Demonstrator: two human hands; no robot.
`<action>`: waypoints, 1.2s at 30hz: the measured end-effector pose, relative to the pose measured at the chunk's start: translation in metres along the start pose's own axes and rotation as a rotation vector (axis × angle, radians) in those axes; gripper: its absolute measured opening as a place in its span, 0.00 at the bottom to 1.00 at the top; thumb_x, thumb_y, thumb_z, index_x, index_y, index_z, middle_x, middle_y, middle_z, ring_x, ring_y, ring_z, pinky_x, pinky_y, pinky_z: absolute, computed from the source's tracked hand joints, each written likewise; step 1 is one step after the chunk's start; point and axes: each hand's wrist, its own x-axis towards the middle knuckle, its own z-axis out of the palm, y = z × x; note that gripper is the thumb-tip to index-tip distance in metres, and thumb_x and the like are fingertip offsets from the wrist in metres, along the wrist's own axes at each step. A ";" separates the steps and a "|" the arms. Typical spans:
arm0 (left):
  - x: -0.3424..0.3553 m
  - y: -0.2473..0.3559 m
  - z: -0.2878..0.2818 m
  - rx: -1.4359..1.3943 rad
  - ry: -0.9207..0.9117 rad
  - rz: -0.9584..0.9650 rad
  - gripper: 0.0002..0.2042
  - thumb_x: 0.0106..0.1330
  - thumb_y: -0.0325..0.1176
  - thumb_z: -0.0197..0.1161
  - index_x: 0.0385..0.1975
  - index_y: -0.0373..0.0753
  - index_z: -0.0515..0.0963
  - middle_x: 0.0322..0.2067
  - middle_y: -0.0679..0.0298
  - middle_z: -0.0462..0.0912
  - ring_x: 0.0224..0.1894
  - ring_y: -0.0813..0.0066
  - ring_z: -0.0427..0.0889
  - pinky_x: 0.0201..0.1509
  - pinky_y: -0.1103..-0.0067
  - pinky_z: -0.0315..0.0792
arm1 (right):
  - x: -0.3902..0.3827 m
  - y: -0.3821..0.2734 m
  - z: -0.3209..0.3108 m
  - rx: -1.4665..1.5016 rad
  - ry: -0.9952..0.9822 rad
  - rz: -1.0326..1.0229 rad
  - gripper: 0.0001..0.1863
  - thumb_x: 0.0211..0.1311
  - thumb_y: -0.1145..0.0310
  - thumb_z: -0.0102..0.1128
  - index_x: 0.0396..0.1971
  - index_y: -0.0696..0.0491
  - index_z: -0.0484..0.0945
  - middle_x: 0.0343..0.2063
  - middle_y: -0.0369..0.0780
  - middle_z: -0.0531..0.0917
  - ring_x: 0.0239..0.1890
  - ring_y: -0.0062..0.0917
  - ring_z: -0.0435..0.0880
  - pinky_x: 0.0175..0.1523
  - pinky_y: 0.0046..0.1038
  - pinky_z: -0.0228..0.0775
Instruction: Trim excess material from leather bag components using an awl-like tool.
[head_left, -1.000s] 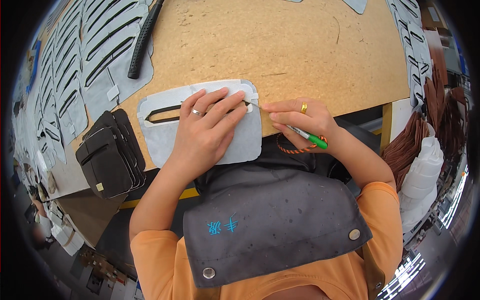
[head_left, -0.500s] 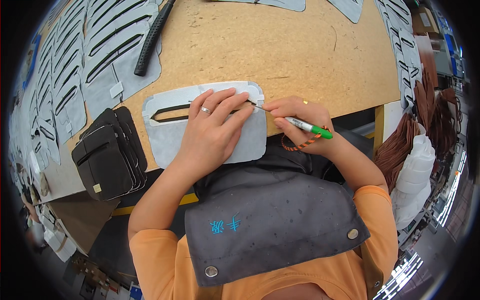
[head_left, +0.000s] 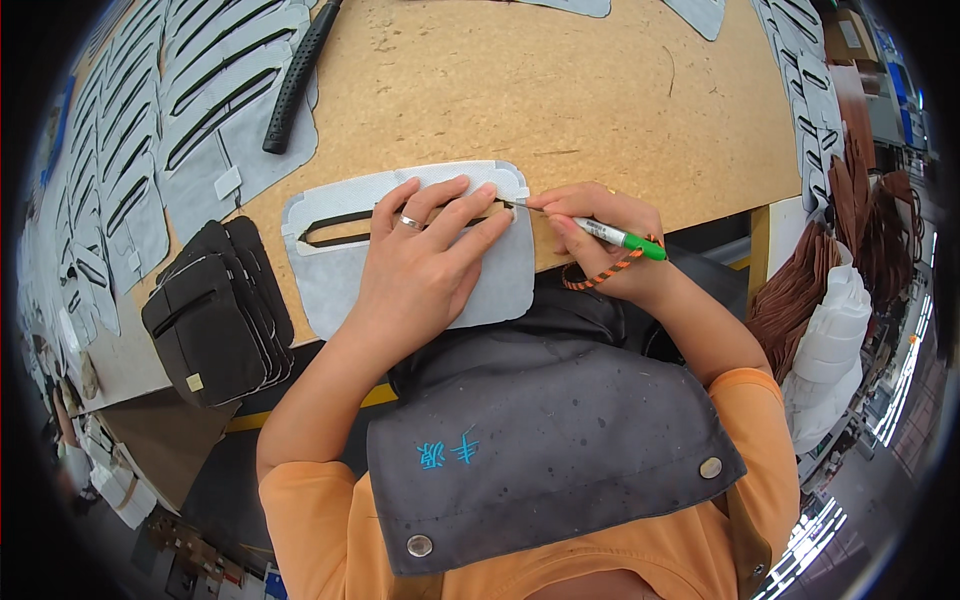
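My left hand (head_left: 425, 245) lies flat with fingers spread on a light grey fabric panel (head_left: 410, 290), which has a long dark-edged slot. Its fingers cover the middle of the slot. My right hand (head_left: 605, 235) pinches a pen-shaped tool (head_left: 600, 231) with a whitish barrel and a green end. Ahead of the fingers a thin dark tip reaches the slot's right end; whether it pierces the fabric I cannot tell. An orange-and-black striped cord (head_left: 600, 283) loops by the right hand.
To the left sits a stack of dark pocket-like pieces (head_left: 205, 320). Behind it are rows of grey slotted panels (head_left: 215, 100) and a black-handled tool (head_left: 295, 95). Brown strips (head_left: 800, 285) and a white bundle (head_left: 830, 350) hang at the right beside the table edge (head_left: 720, 215).
My right hand has shifted slightly, and the tool's green end sits a little higher. The thin tip stays near the slot's right end. My left hand keeps its place on the panel.
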 end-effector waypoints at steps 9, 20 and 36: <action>0.000 -0.001 0.002 0.033 -0.005 0.023 0.23 0.52 0.26 0.63 0.52 0.44 0.76 0.55 0.69 0.75 0.60 0.70 0.69 0.66 0.64 0.54 | -0.003 -0.003 -0.002 0.102 0.036 0.158 0.02 0.59 0.78 0.60 0.32 0.58 0.78 0.36 0.42 0.85 0.28 0.21 0.84 0.31 0.20 0.75; 0.010 -0.011 -0.016 -0.172 0.077 -0.302 0.20 0.58 0.26 0.60 0.52 0.40 0.73 0.54 0.59 0.72 0.56 0.66 0.69 0.62 0.70 0.54 | -0.002 0.005 0.000 -0.135 0.071 -0.150 0.06 0.54 0.80 0.61 0.32 0.57 0.78 0.34 0.43 0.85 0.29 0.29 0.84 0.34 0.25 0.75; -0.051 0.007 -0.037 -1.203 0.145 -0.983 0.10 0.72 0.32 0.51 0.45 0.30 0.71 0.29 0.65 0.78 0.24 0.82 0.75 0.29 0.84 0.71 | 0.006 -0.009 -0.022 0.301 0.189 0.165 0.06 0.68 0.73 0.53 0.37 0.59 0.75 0.39 0.46 0.84 0.28 0.16 0.80 0.37 0.19 0.73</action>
